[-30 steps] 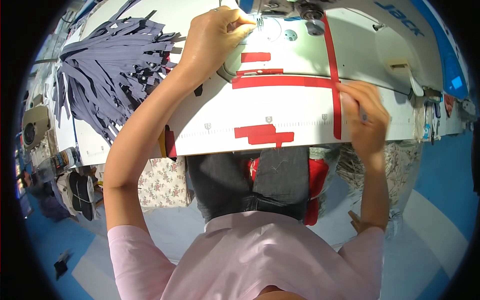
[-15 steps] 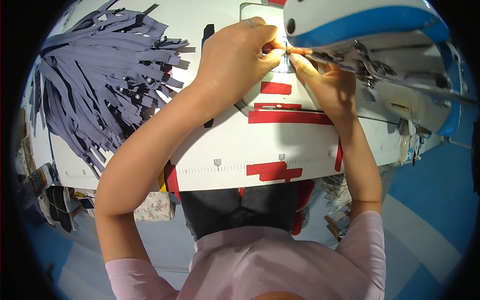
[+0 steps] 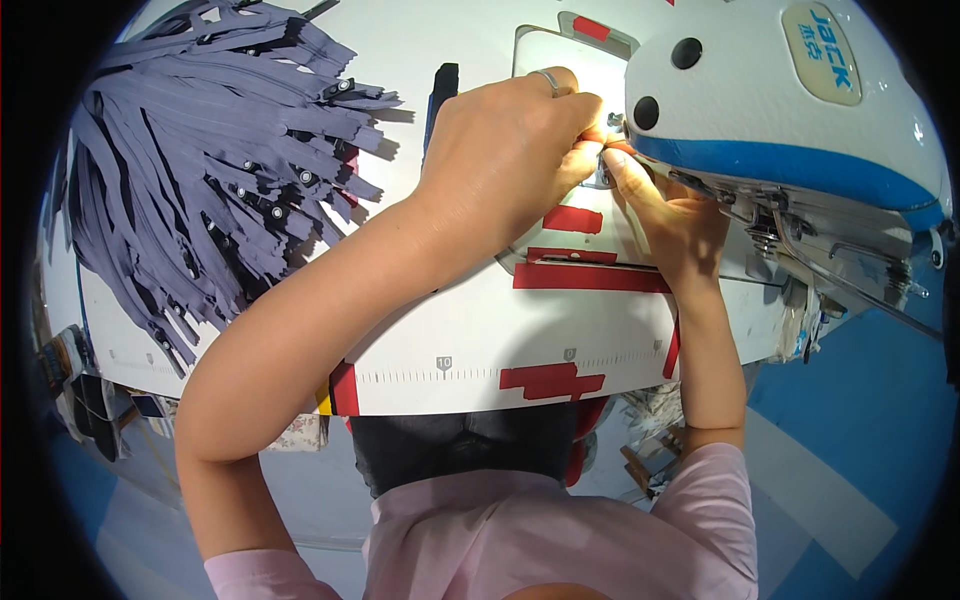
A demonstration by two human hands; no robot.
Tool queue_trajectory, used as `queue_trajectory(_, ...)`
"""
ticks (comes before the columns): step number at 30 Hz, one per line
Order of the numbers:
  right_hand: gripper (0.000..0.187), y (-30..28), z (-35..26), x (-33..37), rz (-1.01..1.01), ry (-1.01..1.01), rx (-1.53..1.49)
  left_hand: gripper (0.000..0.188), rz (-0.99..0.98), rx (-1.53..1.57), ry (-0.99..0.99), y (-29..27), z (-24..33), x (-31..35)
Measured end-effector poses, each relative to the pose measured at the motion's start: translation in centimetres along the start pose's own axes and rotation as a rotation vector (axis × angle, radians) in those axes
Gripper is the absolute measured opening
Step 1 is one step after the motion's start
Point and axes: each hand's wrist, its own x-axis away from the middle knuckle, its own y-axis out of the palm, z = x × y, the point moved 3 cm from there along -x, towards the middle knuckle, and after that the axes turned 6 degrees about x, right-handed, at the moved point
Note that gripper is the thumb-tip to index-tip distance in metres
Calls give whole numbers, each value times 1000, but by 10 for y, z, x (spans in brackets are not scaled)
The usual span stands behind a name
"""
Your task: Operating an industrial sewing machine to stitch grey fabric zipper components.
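Note:
Both my hands meet under the head of a white and blue sewing machine [image 3: 740, 120], in the bright light at its needle. My left hand [image 3: 515, 140], a ring on one finger, is closed with thumb and fingertips pinched together. What sits in that pinch is hidden behind the fingers. From the other side my right hand [image 3: 680, 225] comes in, its thumb and forefinger also pinched near the presser foot and partly covered by the machine head. Anything between them is too small to name.
A large bundle of grey zippers [image 3: 190, 140] with dark sliders lies on the white table [image 3: 430, 335] at left. Beside my left wrist is a dark narrow strip [image 3: 441, 100]. Red tape [image 3: 590, 277] marks the tabletop, and a printed ruler scale runs along its front edge.
The view has shifted, so table and hands appear lower and more of the machine's top shows. Both hands stay at the needle area, still pinched close together.

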Motion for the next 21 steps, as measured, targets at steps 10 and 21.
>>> queue_trajectory(10,26,-5,-11,3,44,-123,167,16,10,35,13,0,-3,0)
queue_trajectory(21,29,-3,-7,3,-38,-127,212,16,17,42,15,0,-2,-1)
